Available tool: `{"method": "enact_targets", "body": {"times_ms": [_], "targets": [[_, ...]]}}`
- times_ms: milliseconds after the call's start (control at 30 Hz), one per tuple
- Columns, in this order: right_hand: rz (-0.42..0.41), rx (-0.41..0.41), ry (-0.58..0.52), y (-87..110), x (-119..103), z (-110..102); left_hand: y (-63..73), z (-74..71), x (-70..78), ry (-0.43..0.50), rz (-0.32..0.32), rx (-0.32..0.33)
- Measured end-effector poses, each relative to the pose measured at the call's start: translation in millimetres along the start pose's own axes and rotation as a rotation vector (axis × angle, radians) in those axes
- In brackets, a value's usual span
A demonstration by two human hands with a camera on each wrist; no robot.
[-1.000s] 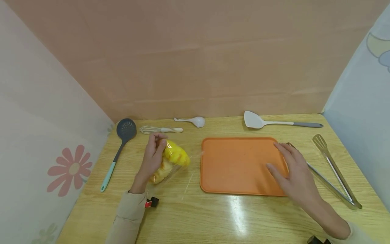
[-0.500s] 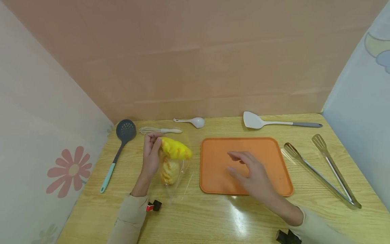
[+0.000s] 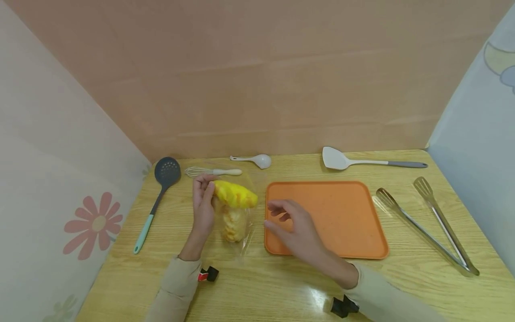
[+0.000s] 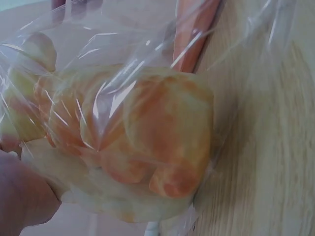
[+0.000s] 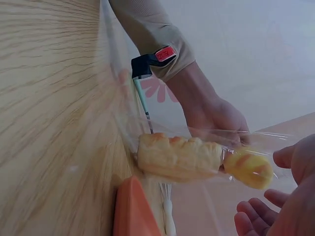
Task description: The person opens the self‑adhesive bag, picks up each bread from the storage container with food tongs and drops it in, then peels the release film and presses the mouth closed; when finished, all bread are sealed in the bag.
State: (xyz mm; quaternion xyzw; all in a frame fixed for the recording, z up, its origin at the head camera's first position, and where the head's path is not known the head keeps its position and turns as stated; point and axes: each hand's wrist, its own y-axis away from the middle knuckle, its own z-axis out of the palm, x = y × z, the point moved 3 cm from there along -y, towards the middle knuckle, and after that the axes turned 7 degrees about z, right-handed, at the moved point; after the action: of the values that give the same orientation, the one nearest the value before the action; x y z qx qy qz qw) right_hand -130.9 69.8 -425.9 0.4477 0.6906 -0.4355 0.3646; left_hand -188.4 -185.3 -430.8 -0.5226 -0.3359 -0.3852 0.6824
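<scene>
In the head view my left hand (image 3: pixel 204 213) pinches a clear plastic bag (image 3: pixel 246 233) at its upper end, thumb against a yellow bread roll (image 3: pixel 235 194) inside. Below that roll hangs a paler, golden-ridged bread (image 3: pixel 233 225) in the same bag. The left wrist view shows the ridged bread (image 4: pixel 157 123) close up behind shiny film. My right hand (image 3: pixel 299 228) hovers over the tray's left side with its fingers loosely bent and nothing in them. From the right wrist, the right-hand fingers (image 5: pixel 258 216) appear just short of the bag and the yellow roll (image 5: pixel 248 169).
An orange tray (image 3: pixel 342 214) lies right of the bag. Behind are a whisk (image 3: pixel 213 171), a small white ladle (image 3: pixel 257 160) and a white spatula (image 3: pixel 338 159). A dark skimmer (image 3: pixel 164 179) lies far left, metal tongs (image 3: pixel 426 232) on the right. Walls enclose the back and sides.
My right hand has swept left from the tray's right edge to its left side, near the bag. The left hand has turned the bag so the paler bread hangs below the yellow roll.
</scene>
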Motion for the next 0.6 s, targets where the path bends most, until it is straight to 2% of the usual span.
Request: {"method": "enact_targets", "body": {"times_ms": [167,367,600], "targets": [[0.036,0.040,-0.058,-12.5,-5,11,1.7,3.6,0.8,0.016,0.024,-0.007],[-0.011,0.151,-0.063,-26.6,-8,13,3.7,7.3,1.1,0.036,0.058,-0.009],[-0.005,0.191,-0.120,-38.4,-16,13,6.5,8.0,-0.3,0.011,0.098,0.016]]}}
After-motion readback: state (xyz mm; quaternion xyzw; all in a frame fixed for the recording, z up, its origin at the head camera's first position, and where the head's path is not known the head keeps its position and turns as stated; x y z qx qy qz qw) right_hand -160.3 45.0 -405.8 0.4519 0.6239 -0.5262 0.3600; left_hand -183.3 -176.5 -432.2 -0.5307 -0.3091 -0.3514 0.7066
